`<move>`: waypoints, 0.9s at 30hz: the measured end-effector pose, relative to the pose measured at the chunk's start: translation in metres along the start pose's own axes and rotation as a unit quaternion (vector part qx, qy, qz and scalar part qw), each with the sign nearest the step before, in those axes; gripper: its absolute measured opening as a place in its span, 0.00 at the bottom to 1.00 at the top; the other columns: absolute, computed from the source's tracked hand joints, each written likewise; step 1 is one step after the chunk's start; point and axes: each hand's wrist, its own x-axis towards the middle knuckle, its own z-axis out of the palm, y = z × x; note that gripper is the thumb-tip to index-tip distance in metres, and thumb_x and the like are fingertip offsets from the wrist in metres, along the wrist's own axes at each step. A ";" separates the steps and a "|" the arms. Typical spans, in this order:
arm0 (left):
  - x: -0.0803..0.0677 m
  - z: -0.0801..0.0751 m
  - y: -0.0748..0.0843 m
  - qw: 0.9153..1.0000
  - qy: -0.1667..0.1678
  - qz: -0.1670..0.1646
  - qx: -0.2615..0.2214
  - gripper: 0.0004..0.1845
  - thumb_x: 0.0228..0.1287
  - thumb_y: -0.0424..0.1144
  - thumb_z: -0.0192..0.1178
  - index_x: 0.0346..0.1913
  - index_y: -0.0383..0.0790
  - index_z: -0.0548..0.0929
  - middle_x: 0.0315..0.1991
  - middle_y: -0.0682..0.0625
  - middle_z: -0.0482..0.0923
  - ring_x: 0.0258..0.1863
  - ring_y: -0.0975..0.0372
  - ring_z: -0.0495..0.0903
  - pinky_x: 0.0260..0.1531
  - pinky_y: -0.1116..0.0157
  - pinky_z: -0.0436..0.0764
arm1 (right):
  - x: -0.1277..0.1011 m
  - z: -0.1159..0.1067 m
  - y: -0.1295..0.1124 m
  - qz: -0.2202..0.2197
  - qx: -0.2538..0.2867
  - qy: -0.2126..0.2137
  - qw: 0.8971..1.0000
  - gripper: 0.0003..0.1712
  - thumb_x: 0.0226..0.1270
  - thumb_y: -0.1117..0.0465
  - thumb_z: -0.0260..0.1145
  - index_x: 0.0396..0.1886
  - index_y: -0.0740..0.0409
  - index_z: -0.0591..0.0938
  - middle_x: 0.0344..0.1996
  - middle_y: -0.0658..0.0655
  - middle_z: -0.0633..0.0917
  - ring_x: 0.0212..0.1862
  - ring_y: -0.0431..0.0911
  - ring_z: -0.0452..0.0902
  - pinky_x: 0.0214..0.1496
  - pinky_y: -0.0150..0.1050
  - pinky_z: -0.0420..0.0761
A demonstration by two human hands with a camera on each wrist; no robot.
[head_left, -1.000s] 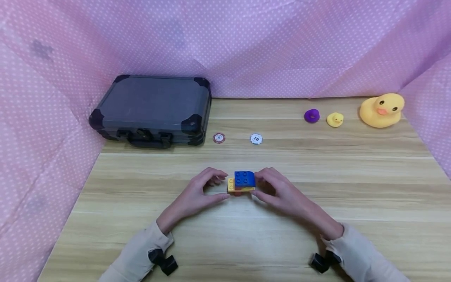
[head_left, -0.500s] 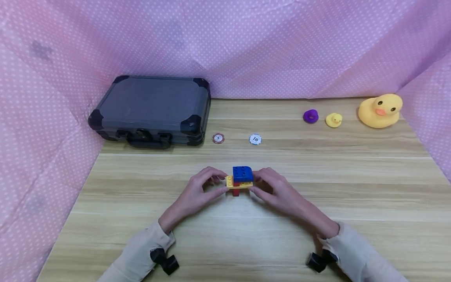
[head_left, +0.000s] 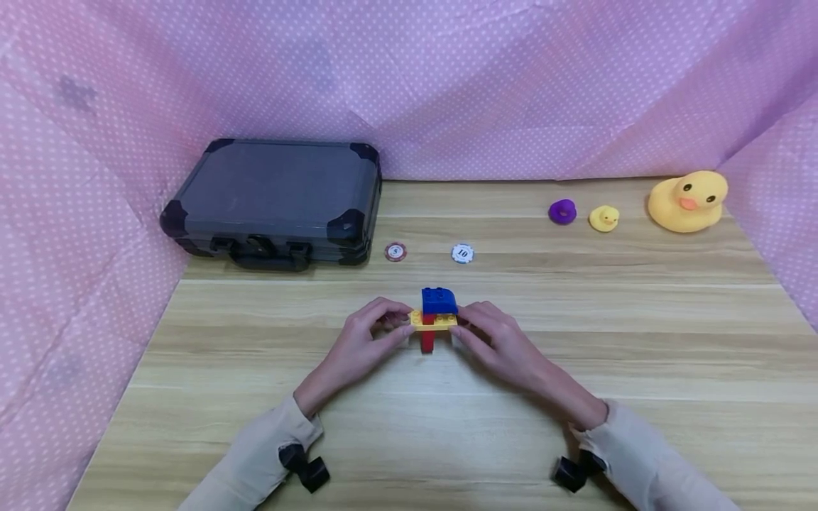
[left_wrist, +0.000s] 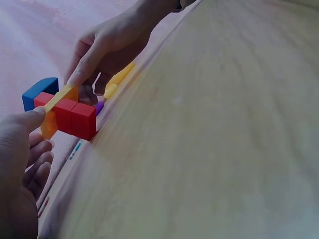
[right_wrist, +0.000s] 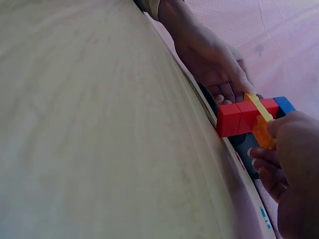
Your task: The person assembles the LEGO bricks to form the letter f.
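Note:
A small toy-brick model stands upright between the hands in the head view. It has a blue rounded brick on top, a red brick under that, a yellow plate across the middle and a column of red bricks below. My left hand pinches the plate's left end between thumb and fingers. At the right end, my right hand pinches the same plate. Both wrist views show the thumbs on the plate's edge. Whether the lowest red brick touches the table I cannot tell.
A dark grey case lies at the back left of the wooden table. Two poker chips, one red and one blue-white, lie beyond the hands. A purple duck, a small yellow duck and a large yellow duck sit back right.
The brick model has tilted up from lying back to upright, so the red column below the plate now shows. Both hands rose slightly with it, and the left hand's thumb closed onto the plate.

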 end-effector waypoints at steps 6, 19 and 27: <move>0.005 0.004 0.000 1.000 0.012 -0.009 -0.006 0.14 0.72 0.38 0.67 0.56 0.39 0.85 0.46 0.54 0.83 0.43 0.63 0.80 0.45 0.63 0.82 | 0.005 0.002 0.001 0.022 -0.007 0.000 1.000 0.16 0.76 0.63 0.66 0.58 0.66 0.84 0.50 0.57 0.87 0.53 0.48 0.82 0.53 0.47 0.84; 0.016 0.009 -0.001 0.998 0.027 -0.052 0.007 0.12 0.76 0.41 0.63 0.55 0.40 0.86 0.43 0.54 0.82 0.41 0.61 0.78 0.42 0.61 0.79 | 0.015 0.003 0.009 0.047 0.002 0.014 0.999 0.17 0.76 0.64 0.66 0.60 0.66 0.84 0.46 0.57 0.89 0.45 0.46 0.83 0.50 0.46 0.85; 0.023 0.010 0.001 0.997 0.026 -0.073 0.010 0.11 0.77 0.42 0.62 0.54 0.41 0.86 0.43 0.53 0.81 0.40 0.60 0.77 0.42 0.60 0.78 | 0.020 0.004 0.013 0.059 -0.006 0.019 0.998 0.13 0.77 0.63 0.65 0.55 0.63 0.87 0.43 0.55 0.89 0.42 0.44 0.81 0.47 0.45 0.84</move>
